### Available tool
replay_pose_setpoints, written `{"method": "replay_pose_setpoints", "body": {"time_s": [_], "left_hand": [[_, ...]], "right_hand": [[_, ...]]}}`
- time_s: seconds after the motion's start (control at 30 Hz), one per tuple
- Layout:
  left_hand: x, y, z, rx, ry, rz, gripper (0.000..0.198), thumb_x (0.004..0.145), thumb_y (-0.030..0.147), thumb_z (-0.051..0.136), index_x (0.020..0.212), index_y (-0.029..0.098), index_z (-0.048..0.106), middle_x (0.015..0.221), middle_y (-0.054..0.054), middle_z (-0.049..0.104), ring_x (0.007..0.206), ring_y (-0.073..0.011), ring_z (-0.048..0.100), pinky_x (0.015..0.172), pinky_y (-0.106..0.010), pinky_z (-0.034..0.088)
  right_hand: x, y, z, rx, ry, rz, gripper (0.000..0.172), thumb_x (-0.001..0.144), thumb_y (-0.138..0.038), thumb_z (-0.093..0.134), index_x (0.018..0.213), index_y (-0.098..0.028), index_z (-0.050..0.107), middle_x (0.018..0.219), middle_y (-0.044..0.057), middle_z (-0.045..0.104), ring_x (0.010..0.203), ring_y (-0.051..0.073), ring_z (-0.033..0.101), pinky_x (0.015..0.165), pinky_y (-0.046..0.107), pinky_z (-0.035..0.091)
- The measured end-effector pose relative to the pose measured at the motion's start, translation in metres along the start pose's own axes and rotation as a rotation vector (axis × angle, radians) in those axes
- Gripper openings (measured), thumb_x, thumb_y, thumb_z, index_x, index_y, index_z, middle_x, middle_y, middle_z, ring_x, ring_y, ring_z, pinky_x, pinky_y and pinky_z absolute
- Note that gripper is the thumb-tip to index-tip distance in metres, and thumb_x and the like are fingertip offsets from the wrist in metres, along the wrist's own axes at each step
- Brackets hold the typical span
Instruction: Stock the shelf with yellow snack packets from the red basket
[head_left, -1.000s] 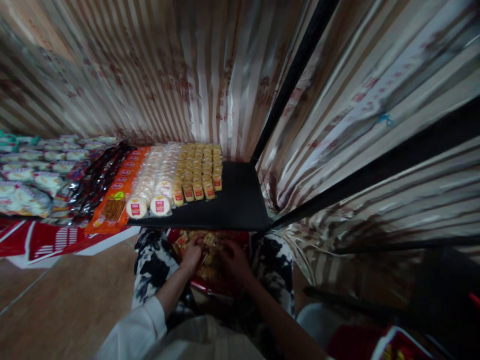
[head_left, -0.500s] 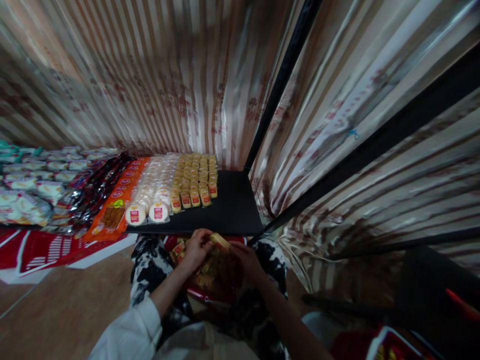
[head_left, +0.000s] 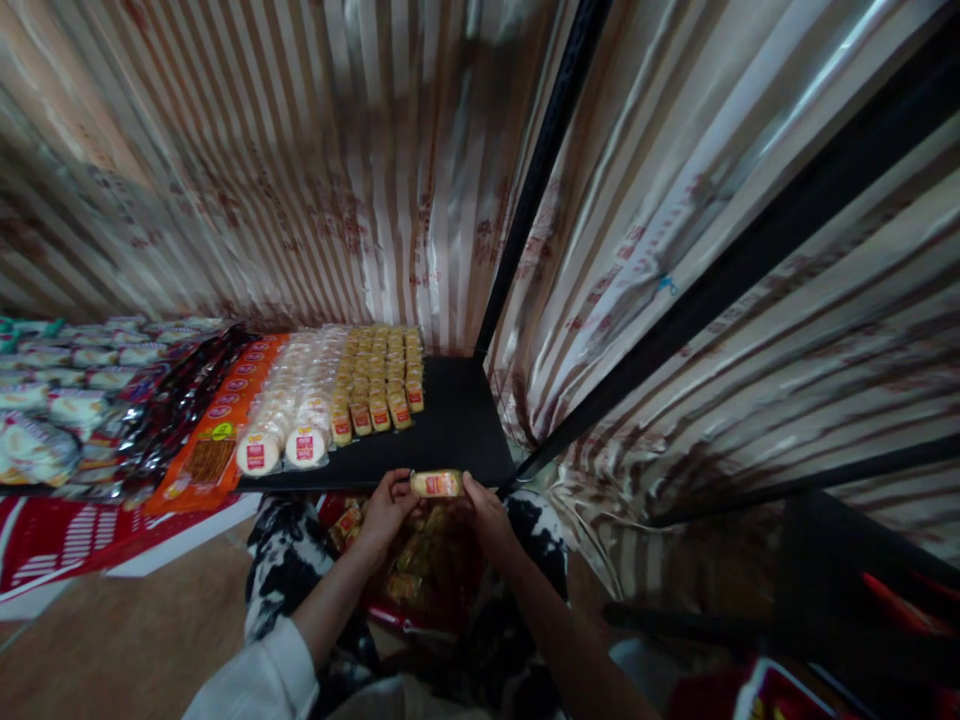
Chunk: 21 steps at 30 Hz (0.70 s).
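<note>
Between my two hands is one small wrapped snack cake (head_left: 437,484), golden with a red and white label facing up. My left hand (head_left: 388,512) pinches its left end, and my right hand (head_left: 487,510) grips its right end. Below them, between my knees, a red container (head_left: 397,615) holds more of the same wrapped cakes (head_left: 405,585). Just ahead, rows of matching golden packs (head_left: 379,385) stand on a black shelf (head_left: 450,425).
Left of the golden packs are clear packs of round white biscuits (head_left: 305,445), an orange bag (head_left: 206,450), dark shiny packets (head_left: 161,410) and white packets (head_left: 79,405). Black shelf posts (head_left: 536,190) rise before striped sheeting (head_left: 300,150). A red box (head_left: 75,535) sits under the shelf.
The snack cake has turned from a slant to nearly level, its label now showing. Both hands hold its ends. The view has shifted slightly, so the shelf sits lower and further left.
</note>
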<state>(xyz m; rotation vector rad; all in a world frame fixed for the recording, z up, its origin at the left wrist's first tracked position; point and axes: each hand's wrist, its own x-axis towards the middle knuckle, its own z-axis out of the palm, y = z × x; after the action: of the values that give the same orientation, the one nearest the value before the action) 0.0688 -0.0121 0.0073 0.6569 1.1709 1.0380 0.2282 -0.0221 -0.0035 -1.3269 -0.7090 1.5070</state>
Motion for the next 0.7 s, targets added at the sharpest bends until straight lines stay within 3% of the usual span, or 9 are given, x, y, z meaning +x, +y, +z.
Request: {"method": "replay_pose_setpoints", "body": {"time_s": [0.23, 0.4, 0.57, 0.7], "left_hand": [[0.0, -0.004, 0.02, -0.19, 0.046, -0.044, 0.049, 0.053, 0.03, 0.079, 0.089, 0.017, 0.048, 0.077, -0.001, 0.064, 0.071, -0.0139, 0.065, 0.065, -0.025, 0.052], [0.009, -0.006, 0.036, -0.154, 0.025, -0.003, 0.047, 0.055, 0.031, 0.077, 0.09, 0.016, 0.05, 0.076, 0.0, 0.062, 0.062, -0.0105, 0.061, 0.057, -0.021, 0.049], [0.032, -0.004, 0.038, 0.144, 0.179, 0.086, 0.036, 0.068, 0.02, 0.062, 0.101, 0.016, 0.05, 0.094, -0.006, 0.06, 0.063, -0.0098, 0.059, 0.056, -0.023, 0.049], [0.047, 0.003, 0.031, 0.557, 0.236, 0.343, 0.033, 0.072, 0.01, 0.05, 0.104, 0.016, 0.055, 0.106, -0.008, 0.059, 0.085, -0.0142, 0.06, 0.085, -0.033, 0.048]], "right_hand": [[0.0, -0.005, 0.02, -0.003, -0.004, -0.198, 0.034, 0.062, -0.045, 0.071, 0.084, -0.022, 0.06, 0.077, 0.002, 0.068, 0.072, 0.019, 0.064, 0.067, 0.029, 0.051], [0.022, 0.005, 0.024, -0.05, 0.031, -0.318, 0.029, 0.068, -0.04, 0.065, 0.088, -0.021, 0.057, 0.082, 0.003, 0.067, 0.078, 0.018, 0.064, 0.071, 0.029, 0.052], [0.061, -0.006, 0.019, -0.391, 0.153, -0.45, 0.037, 0.073, -0.036, 0.057, 0.105, -0.018, 0.056, 0.095, 0.008, 0.063, 0.083, 0.019, 0.062, 0.072, 0.031, 0.052], [0.09, -0.023, 0.027, -0.597, 0.17, -0.515, 0.044, 0.075, -0.028, 0.053, 0.118, -0.021, 0.05, 0.097, 0.005, 0.064, 0.082, 0.018, 0.062, 0.074, 0.033, 0.052]]}}
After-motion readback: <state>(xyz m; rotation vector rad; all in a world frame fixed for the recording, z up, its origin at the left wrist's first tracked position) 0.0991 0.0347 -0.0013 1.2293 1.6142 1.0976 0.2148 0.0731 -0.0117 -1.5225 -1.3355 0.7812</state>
